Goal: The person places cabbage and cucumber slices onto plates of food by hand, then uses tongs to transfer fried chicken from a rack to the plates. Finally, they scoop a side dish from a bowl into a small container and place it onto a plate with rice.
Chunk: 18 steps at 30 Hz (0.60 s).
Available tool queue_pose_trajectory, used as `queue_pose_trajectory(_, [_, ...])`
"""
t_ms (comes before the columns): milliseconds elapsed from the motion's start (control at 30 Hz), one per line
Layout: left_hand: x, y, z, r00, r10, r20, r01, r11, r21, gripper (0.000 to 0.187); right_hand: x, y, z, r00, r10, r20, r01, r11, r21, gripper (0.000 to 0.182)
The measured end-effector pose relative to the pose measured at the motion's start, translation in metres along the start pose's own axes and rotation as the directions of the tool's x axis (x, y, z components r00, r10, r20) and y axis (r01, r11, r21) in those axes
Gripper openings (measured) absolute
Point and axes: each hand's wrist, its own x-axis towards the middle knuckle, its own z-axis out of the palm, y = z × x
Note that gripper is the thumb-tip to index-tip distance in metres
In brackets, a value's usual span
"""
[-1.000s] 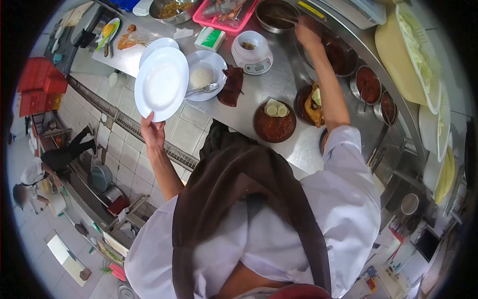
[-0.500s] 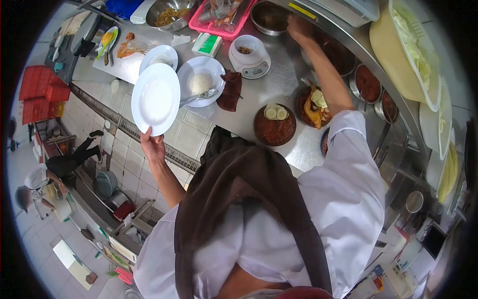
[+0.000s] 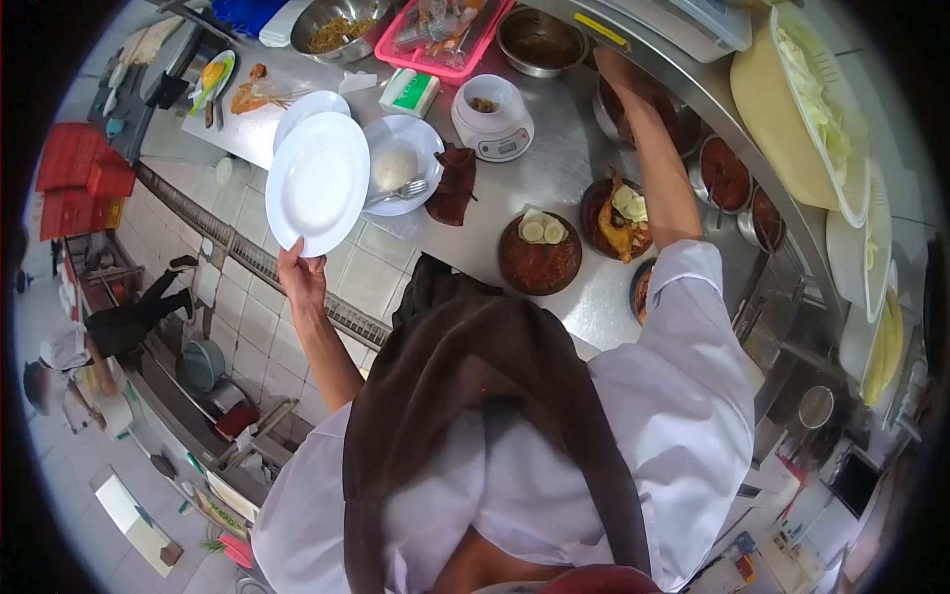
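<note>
My left hand (image 3: pixel 303 275) grips the rim of an empty white oval plate (image 3: pixel 317 188), tilted in front of me over the counter's edge. Behind it is a second white plate (image 3: pixel 307 107). Beside these, a plate (image 3: pixel 424 147) carries a mound of white rice (image 3: pixel 394 168) and a fork (image 3: pixel 404 190). My right hand (image 3: pixel 616 71) reaches far forward beneath the shelf edge, close to a large pan of dark red sauce (image 3: pixel 683 127); its fingers are hidden. Under that forearm is a dark dish with fried chicken (image 3: pixel 616 238) and cucumber. Nearby sits a dish of red sambal (image 3: pixel 534 269) with cucumber slices (image 3: pixel 543 228).
A steel bowl (image 3: pixel 540 45), white kitchen scale (image 3: pixel 495 129), pink basket (image 3: pixel 457 67) and noodle bowl (image 3: pixel 317 42) line the back. Brown cloth (image 3: pixel 455 188) lies near the rice. Right, tubs of cut cabbage (image 3: pixel 816 109) stand above sauce bowls (image 3: pixel 724 178). Another person (image 3: pixel 74 346) is far left.
My right hand has shifted from the steel bowl's edge to the right, and the bowl now shows fully. My left hand has moved the plate slightly up and right.
</note>
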Motion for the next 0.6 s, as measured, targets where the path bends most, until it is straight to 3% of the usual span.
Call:
queue_pose_trajectory(67, [-0.005,0.003,0.011,1.0,-0.012,-0.002,0.012,1.0,0.029,0.019,0.008,0.055,0.079,0.999,-0.03,0.023,0.031,0.999,-0.027,0.028])
queue_pose_trajectory(133, [-0.005,0.003,0.01,0.999,-0.01,0.031,0.009,1.0,0.025,0.018,0.008,0.058,0.09,0.998,-0.052,0.047,0.054,0.998,-0.042,0.029])
queue_pose_trajectory(200, [-0.006,0.001,0.011,0.999,0.01,0.034,-0.011,1.0,0.025,0.017,0.004,0.051,0.085,0.972,-0.228,-0.057,0.225,0.973,-0.059,0.031])
queue_pose_trajectory(233, [-0.009,0.0,0.007,1.0,0.009,0.026,-0.01,1.0,0.027,0.017,0.002,0.036,0.068,0.981,-0.063,0.186,0.071,0.997,-0.035,0.034])
queue_pose_trajectory(267, [-0.007,-0.001,0.005,1.0,-0.001,0.002,0.001,1.0,0.017,0.018,0.001,0.041,0.078,0.981,-0.063,0.184,0.071,0.997,-0.033,0.034])
queue_pose_trajectory(333, [0.0,-0.003,0.002,1.0,-0.006,-0.014,0.006,1.0,0.005,0.019,0.003,0.038,0.084,0.944,-0.026,0.33,0.042,0.998,-0.043,0.035])
queue_pose_trajectory(467, [-0.003,-0.002,-0.004,1.0,0.005,0.023,-0.005,1.0,0.022,0.026,0.005,0.037,0.091,0.896,0.065,0.439,-0.06,0.998,-0.026,0.036])
queue_pose_trajectory(600, [-0.005,-0.001,-0.004,1.0,0.014,-0.025,-0.014,1.0,0.0,0.027,-0.001,0.039,0.094,0.938,0.017,0.345,-0.006,0.999,-0.032,0.034])
